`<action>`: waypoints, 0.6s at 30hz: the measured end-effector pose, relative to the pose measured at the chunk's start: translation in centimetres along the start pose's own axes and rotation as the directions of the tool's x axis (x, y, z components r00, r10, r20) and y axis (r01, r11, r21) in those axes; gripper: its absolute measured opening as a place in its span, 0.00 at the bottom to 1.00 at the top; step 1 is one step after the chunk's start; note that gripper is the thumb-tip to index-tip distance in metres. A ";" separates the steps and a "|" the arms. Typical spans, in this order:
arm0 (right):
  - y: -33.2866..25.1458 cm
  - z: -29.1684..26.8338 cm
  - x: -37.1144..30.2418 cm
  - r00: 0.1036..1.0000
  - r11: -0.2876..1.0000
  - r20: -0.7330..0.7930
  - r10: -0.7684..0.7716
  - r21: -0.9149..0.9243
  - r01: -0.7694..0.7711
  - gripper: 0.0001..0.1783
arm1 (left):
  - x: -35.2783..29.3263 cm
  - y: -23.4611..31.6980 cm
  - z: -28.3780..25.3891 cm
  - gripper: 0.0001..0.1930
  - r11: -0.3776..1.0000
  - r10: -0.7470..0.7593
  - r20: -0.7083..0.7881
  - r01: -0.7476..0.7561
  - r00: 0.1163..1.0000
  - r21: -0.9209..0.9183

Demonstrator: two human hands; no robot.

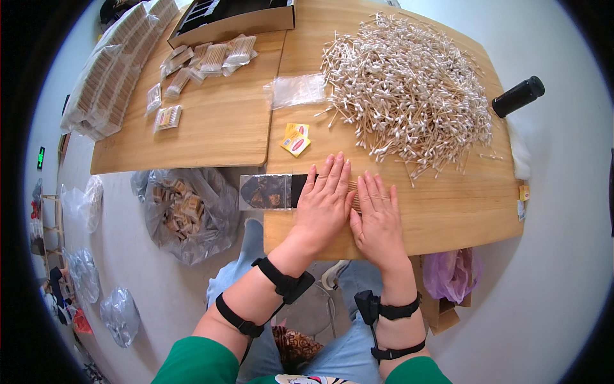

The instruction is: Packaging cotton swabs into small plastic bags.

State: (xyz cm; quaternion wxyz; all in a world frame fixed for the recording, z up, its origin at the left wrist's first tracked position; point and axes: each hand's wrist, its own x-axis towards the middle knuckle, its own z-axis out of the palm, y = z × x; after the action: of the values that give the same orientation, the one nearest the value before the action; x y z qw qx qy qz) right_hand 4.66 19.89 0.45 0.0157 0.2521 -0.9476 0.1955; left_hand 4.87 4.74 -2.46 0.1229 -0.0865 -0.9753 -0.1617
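My left hand lies flat near the table's front edge, fingers stretched out and pointing away from me. Beside it my right hand also lies flat, its fingers straight. Between the two hands a few wooden sticks of cotton swabs show; the rest is hidden under the palms. A flat black strip runs out from under my left hand. At its left end is a clear plastic bag, jutting past the table edge, with a dark rounded shape showing through it.
A large heap of loose cotton swabs covers the back right, beside a black cylinder. Yellow cards and clear bags lie ahead. Filled swab packs, stacked packs and an open box stand left.
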 end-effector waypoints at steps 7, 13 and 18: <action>-0.4 0.8 -0.1 0.999 0.990 0.027 0.023 -0.140 -0.019 0.34 | 0.3 -1.3 -2.1 0.26 0.987 -0.031 -0.154 0.006 0.988 -0.159; -1.2 0.7 0.7 0.999 0.991 0.037 -0.036 -0.129 0.041 0.34 | -1.6 -5.1 -7.0 0.21 0.937 -0.339 -0.007 0.337 0.941 -0.088; -2.0 1.1 1.5 0.995 0.989 0.055 -0.078 -0.118 0.084 0.34 | -2.0 -5.4 -6.4 0.18 0.934 -0.314 -0.004 0.308 0.949 -0.184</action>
State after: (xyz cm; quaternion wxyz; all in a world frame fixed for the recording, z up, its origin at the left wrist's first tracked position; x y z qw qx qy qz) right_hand 4.41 17.16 0.38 0.0152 0.2938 -0.9468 0.1308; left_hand 6.94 -2.73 1.24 0.1038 0.0607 -0.9558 -0.2684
